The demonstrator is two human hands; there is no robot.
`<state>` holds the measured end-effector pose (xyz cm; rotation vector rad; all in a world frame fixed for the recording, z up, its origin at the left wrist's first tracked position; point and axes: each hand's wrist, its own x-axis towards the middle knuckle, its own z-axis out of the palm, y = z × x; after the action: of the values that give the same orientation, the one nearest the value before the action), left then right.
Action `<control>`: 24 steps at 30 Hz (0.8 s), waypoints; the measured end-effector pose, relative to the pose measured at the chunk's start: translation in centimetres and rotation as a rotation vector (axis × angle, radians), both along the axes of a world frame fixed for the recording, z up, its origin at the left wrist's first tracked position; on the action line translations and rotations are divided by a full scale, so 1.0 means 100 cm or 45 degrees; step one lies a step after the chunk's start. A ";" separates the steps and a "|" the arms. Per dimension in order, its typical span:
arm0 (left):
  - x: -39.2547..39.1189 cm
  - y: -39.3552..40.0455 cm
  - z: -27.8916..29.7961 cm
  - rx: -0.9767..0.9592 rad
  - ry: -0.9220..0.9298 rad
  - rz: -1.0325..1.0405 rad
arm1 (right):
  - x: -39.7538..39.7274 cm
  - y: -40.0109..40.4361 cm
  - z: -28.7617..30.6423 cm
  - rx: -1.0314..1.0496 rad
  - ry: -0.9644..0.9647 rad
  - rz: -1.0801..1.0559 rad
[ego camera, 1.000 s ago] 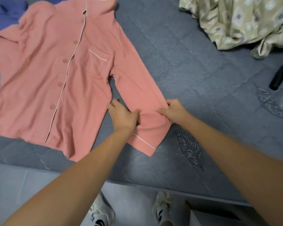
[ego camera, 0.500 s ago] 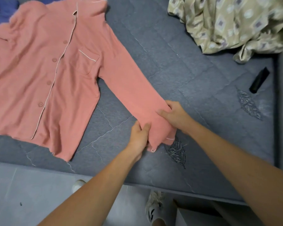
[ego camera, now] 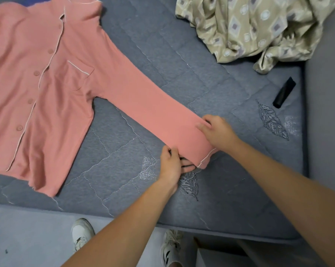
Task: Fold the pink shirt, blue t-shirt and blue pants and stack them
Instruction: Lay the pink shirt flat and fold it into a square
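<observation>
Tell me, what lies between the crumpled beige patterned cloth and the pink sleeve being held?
In the head view, only bare grey quilted mattress separates the crumpled beige patterned cloth from the pink shirt's sleeve; nothing else lies on that stretch.

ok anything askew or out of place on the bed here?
Nothing damaged or spilled. The pink shirt lies flat; both hands, left and right, hold its sleeve cuff stretched out. Oddities: a crumpled patterned cloth at the far corner and a small black object loose on the mattress.
</observation>
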<state>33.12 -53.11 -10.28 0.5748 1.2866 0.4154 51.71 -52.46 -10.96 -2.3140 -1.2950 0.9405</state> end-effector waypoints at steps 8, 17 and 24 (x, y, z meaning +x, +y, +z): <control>0.015 -0.002 -0.010 0.165 0.385 -0.261 | 0.012 -0.022 -0.015 -0.117 -0.405 0.097; 0.000 0.038 -0.036 1.545 1.201 -1.350 | -0.014 -0.047 -0.035 0.144 -0.629 0.310; -0.022 0.048 -0.056 1.578 1.194 -1.540 | -0.011 -0.068 -0.054 -0.004 -0.791 0.247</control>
<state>30.96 -48.33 -15.92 2.6321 1.1158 -0.2056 50.62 -59.22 -16.34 -2.6241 -1.7683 0.2573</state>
